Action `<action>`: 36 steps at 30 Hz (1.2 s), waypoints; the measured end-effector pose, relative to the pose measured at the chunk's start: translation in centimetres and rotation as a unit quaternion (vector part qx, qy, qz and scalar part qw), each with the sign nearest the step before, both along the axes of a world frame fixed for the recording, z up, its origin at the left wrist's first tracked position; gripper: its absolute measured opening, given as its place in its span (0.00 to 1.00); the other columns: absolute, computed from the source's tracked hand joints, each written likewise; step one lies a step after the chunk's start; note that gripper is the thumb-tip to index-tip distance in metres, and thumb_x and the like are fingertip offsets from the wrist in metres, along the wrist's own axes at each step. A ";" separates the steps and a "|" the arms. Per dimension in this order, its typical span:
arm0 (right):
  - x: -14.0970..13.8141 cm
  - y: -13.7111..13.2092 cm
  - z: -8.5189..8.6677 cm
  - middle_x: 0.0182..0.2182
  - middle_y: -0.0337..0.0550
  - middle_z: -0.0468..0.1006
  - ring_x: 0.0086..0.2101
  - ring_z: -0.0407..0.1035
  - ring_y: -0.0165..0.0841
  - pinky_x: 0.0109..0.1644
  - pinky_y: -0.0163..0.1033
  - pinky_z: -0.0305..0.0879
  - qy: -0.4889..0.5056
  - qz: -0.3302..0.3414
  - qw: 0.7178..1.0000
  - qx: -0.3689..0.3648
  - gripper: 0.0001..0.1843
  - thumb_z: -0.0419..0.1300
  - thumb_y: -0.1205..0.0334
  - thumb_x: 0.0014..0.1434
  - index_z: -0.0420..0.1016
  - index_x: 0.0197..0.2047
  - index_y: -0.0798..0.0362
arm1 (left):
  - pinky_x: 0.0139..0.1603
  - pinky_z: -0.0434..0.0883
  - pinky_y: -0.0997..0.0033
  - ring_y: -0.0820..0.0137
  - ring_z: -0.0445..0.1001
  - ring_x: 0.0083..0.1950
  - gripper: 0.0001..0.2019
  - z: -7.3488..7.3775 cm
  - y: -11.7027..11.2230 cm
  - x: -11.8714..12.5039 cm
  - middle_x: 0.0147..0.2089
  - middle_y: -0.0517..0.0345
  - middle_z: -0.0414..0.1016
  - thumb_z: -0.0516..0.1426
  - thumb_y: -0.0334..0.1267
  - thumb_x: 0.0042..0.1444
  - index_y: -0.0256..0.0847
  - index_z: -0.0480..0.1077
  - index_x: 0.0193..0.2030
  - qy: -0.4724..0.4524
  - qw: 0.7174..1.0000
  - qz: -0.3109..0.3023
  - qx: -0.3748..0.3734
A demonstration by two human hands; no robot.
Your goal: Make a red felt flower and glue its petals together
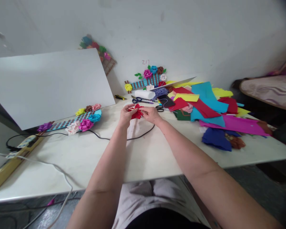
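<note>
A small red felt piece (136, 113), folded into a flower-like shape, is held above the white table (85, 159) between both hands. My left hand (126, 114) pinches its left side, fingers closed. On the right side, my right hand (151, 114) grips it with closed fingers. Both forearms reach forward from the table's near edge.
A pile of coloured felt sheets (212, 108) covers the right part of the table. Scissors (139, 100), a white roll (145, 94) and yarn (160, 92) lie behind the hands. A black cable (133, 137) runs below them. A finished flower strip (73, 122) and white board (50, 82) sit left.
</note>
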State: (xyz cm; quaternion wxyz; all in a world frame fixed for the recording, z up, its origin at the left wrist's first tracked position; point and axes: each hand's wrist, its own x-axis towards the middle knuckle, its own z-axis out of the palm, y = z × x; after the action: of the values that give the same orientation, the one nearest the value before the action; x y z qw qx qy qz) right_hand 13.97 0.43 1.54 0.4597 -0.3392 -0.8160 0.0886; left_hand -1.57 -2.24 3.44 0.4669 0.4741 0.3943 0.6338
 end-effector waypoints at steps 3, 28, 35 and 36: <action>0.0 0.6 -0.2 0.39 0.43 0.83 0.41 0.77 0.35 0.50 0.39 0.70 0.045 0.041 0.997 -0.054 0.16 0.56 0.72 0.54 0.82 0.42 0.51 | 0.32 0.72 0.68 0.69 0.75 0.25 0.28 -0.1 0.2 -0.2 0.25 0.59 0.76 0.72 0.41 0.29 0.37 0.71 0.40 0.002 1.000 -0.009 0.000; -0.6 1.3 -0.5 0.35 0.39 0.84 0.37 0.79 0.35 0.46 0.40 0.73 0.154 0.049 0.982 -0.095 0.16 0.56 0.71 0.51 0.84 0.35 0.49 | 0.33 0.72 0.67 0.70 0.74 0.26 0.25 0.4 -0.3 -1.0 0.26 0.62 0.74 0.65 0.33 0.33 0.40 0.68 0.42 0.004 0.999 -0.032 0.013; -0.8 0.8 -0.1 0.35 0.40 0.84 0.39 0.78 0.36 0.47 0.41 0.73 0.149 0.058 0.981 -0.110 0.14 0.58 0.70 0.51 0.84 0.34 0.49 | 0.33 0.74 0.65 0.69 0.74 0.26 0.26 0.1 -0.3 -1.0 0.27 0.63 0.73 0.65 0.33 0.34 0.41 0.66 0.45 -0.009 0.999 -0.031 -0.024; -0.8 0.7 -0.1 0.34 0.40 0.84 0.39 0.78 0.36 0.47 0.41 0.73 0.146 0.054 0.982 -0.110 0.14 0.57 0.70 0.51 0.84 0.34 0.49 | 0.33 0.74 0.65 0.69 0.74 0.26 0.26 0.0 -0.3 -1.0 0.27 0.63 0.73 0.65 0.33 0.35 0.41 0.66 0.45 -0.008 0.999 -0.029 -0.024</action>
State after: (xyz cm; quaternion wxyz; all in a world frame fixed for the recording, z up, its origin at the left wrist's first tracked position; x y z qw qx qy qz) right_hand 13.15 1.16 1.48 0.5280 -0.3264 -0.7427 0.2509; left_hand -2.53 -2.52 3.49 0.4992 0.4687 0.3917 0.6145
